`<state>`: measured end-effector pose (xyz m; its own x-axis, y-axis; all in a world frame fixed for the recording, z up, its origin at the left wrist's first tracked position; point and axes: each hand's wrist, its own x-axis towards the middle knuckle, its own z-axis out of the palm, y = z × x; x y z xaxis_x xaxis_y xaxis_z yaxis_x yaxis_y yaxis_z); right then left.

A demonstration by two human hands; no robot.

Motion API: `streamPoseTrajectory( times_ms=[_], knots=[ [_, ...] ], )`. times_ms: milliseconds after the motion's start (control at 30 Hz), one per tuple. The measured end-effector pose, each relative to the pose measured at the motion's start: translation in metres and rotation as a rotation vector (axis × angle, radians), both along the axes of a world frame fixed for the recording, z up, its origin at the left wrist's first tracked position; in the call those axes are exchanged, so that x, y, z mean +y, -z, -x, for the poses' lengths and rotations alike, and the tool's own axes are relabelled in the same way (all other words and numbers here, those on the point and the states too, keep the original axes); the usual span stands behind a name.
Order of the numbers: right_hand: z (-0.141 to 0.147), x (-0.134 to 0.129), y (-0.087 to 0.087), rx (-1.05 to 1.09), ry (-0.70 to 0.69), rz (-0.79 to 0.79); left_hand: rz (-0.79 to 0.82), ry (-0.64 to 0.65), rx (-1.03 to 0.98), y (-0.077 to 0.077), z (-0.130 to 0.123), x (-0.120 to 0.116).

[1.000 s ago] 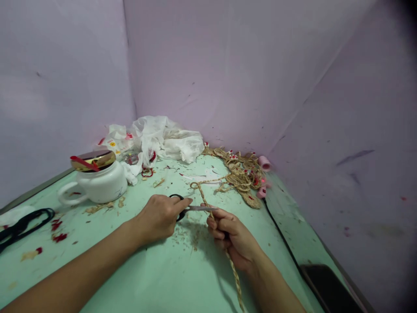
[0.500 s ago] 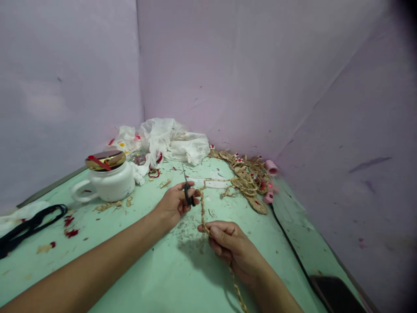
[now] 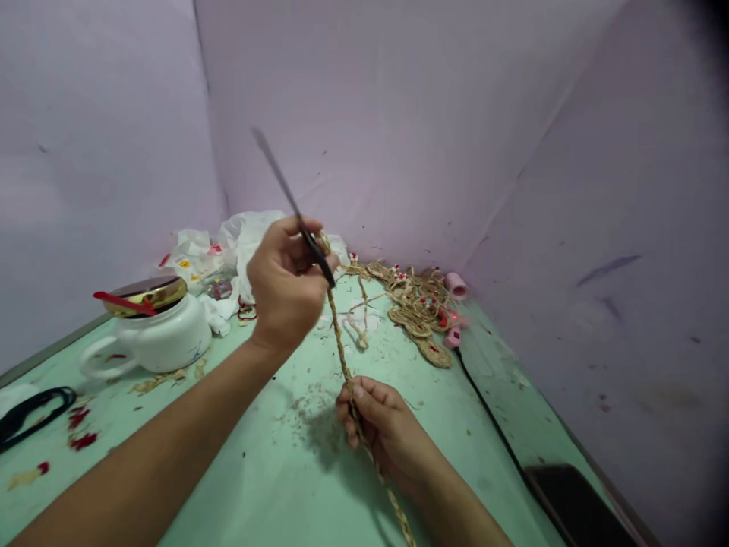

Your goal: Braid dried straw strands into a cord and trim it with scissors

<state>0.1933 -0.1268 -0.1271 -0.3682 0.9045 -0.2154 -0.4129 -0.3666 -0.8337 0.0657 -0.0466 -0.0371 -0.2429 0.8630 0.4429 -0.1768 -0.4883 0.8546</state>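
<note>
My left hand (image 3: 290, 289) is raised and closed around black-handled scissors (image 3: 288, 190), whose blades point up and to the left. Between the same fingers runs a braided jute cord (image 3: 340, 342). My right hand (image 3: 384, 422) pinches that cord lower down, between thumb and fingers. From there the braid trails toward the near edge of the view. The stretch between both hands looks fairly straight. The left fingertips are partly hidden, and the scissors are a little blurred.
Coiled jute pieces with red and white bits (image 3: 421, 315) lie at the back right, beside a pink gun-like tool (image 3: 454, 334) with a black cord. A white lidded mug (image 3: 165, 334) stands left. White plastic bags (image 3: 250, 239) lie behind. A dark phone-like object (image 3: 575, 501) is near right.
My left hand has risen with the scissors and cord, drawing the braid longer between my hands. The scissors now tilt up-left. My right hand has stayed low, still pinching the cord. The view has shifted slightly.
</note>
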Motion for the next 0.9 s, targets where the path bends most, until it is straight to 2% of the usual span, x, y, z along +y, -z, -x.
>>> streamPoseTrajectory(
  times_ms=[67, 133, 200, 267, 400, 500, 600, 800, 900],
  knots=[
    [0.002, 0.000, 0.004, -0.004, -0.006, 0.007, -0.085, -0.117, 0.271, 0.015, -0.006, 0.003],
    [0.004, 0.000, 0.007, 0.011, -0.005, 0.039, -0.042, -0.160, 0.476, 0.034, -0.009, 0.011],
    [0.005, 0.001, 0.010, 0.043, -0.001, 0.085, 0.060, -0.181, 0.557, 0.051, -0.009, 0.019],
    [0.006, 0.002, 0.011, 0.049, 0.014, 0.114, 0.151, -0.169, 0.550, 0.062, -0.007, 0.024],
    [0.004, 0.003, 0.011, -0.042, 0.043, 0.110, 0.281, -0.090, 0.412, 0.064, -0.003, 0.029],
    [0.002, 0.002, 0.009, -0.064, 0.045, 0.096, 0.305, -0.097, 0.358, 0.060, 0.004, 0.034],
    [0.001, 0.000, 0.008, -0.058, 0.071, 0.085, 0.274, -0.138, 0.393, 0.062, 0.014, 0.039],
    [0.000, 0.001, 0.006, -0.102, 0.081, 0.109, 0.224, -0.223, 0.582, 0.077, 0.022, 0.044],
    [-0.001, 0.001, 0.004, -0.136, 0.049, 0.122, 0.219, -0.205, 0.611, 0.082, 0.021, 0.045]
  ],
)
